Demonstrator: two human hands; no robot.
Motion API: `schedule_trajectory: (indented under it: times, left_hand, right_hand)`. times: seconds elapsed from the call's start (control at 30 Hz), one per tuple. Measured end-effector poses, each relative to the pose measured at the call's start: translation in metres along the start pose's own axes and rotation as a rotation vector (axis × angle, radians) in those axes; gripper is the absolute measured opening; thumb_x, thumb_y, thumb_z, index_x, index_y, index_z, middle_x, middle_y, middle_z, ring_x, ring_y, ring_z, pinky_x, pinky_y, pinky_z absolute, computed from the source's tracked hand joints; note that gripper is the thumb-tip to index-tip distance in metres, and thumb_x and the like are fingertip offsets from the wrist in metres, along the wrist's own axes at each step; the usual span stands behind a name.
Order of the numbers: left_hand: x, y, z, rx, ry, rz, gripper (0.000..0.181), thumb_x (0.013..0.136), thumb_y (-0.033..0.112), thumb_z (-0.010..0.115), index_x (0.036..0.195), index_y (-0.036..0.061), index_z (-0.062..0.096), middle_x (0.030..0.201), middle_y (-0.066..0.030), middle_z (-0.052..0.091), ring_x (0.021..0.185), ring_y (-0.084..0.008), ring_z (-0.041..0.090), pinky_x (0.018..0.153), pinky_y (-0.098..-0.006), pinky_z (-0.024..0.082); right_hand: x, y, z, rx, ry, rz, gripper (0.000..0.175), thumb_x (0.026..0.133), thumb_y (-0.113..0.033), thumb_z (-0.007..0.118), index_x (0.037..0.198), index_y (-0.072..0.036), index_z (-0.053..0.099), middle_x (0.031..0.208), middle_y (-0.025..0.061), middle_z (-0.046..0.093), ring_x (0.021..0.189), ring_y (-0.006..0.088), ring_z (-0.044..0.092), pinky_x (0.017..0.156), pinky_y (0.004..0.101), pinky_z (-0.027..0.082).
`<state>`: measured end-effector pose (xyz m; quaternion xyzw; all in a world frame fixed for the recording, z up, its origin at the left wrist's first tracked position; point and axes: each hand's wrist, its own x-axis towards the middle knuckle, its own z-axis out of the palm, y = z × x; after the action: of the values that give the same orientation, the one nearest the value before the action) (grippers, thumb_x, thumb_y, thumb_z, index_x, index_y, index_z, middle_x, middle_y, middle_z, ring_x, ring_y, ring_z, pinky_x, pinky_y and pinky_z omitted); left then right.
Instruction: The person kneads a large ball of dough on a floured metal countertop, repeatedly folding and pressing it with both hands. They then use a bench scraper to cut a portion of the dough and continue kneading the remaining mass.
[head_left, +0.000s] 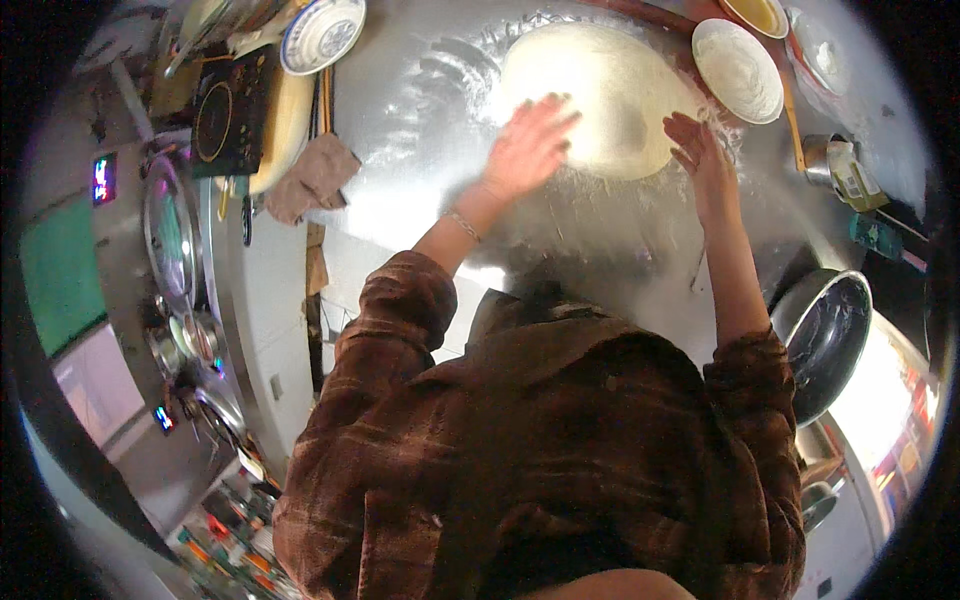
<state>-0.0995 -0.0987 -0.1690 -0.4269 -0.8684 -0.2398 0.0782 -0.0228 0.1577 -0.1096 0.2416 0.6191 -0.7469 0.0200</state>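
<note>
A wide, flat sheet of pale dough (600, 97) lies on the floured metal worktop (405, 157). Over its left edge is my left hand (531, 146), fingers spread and holding nothing; whether it touches the dough I cannot tell. At the dough's right edge my right hand (709, 161) has its fingers apart, and nothing is in it. Just beyond that hand stands a white bowl of flour (739, 71). Bright glare washes out part of the dough's left side.
At left are a blue-patterned bowl (324, 36), a brown cloth (315, 180) and a black induction cooktop (225, 112). To the right sit a metal pot (823, 157), a wooden stick (793, 124) and a large dark basin (825, 345) near my right forearm.
</note>
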Motion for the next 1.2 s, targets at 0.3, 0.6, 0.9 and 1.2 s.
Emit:
schedule_trajectory:
  times: [0.3,0.6,0.9,1.2]
  left_hand:
    - [0.092,-0.141,0.015,-0.496,0.089,-0.449,0.045,0.093,0.037,0.042,0.123,0.004,0.051,0.126,-0.0175,0.052,0.119,-0.034,0.046,0.1,-0.0395,0.036]
    - [0.132,-0.165,0.101,-0.827,-0.201,-0.289,0.049,0.096,0.035,0.033,0.131,0.0028,0.046,0.131,-0.0175,0.048,0.127,-0.0278,0.039,0.107,-0.037,0.028]
    - [0.034,-0.062,-0.022,-1.295,-0.217,-0.605,0.055,0.095,0.048,0.033,0.116,0.0027,0.057,0.108,-0.0101,0.062,0.103,-0.0179,0.055,0.092,-0.0329,0.04]
    - [0.027,0.005,-0.023,-0.497,-0.253,-0.454,0.041,0.086,0.033,0.056,0.117,0.0055,0.056,0.116,-0.0142,0.057,0.111,-0.0268,0.052,0.096,-0.0404,0.039]
  right_hand:
    - [0.139,-0.003,0.038,-0.44,0.22,-0.337,0.047,0.095,-0.042,0.039,0.115,-0.003,0.059,0.112,0.0087,0.063,0.106,0.0204,0.056,0.094,0.0314,0.038]
    - [0.196,0.054,-0.001,-1.774,0.149,-0.61,0.042,0.093,-0.04,0.035,0.128,-0.022,0.048,0.142,0.0132,0.035,0.133,0.0303,0.029,0.109,0.0406,0.025]
    - [0.031,0.032,0.033,-0.624,0.175,-0.258,0.038,0.093,-0.032,0.047,0.115,-0.004,0.058,0.108,0.0082,0.061,0.103,0.0224,0.055,0.091,0.0323,0.041]
    - [-0.067,0.047,0.038,-0.932,0.303,-0.444,0.021,0.089,-0.018,0.052,0.086,-0.004,0.068,0.095,0.0101,0.064,0.096,0.0262,0.056,0.085,0.0358,0.043]
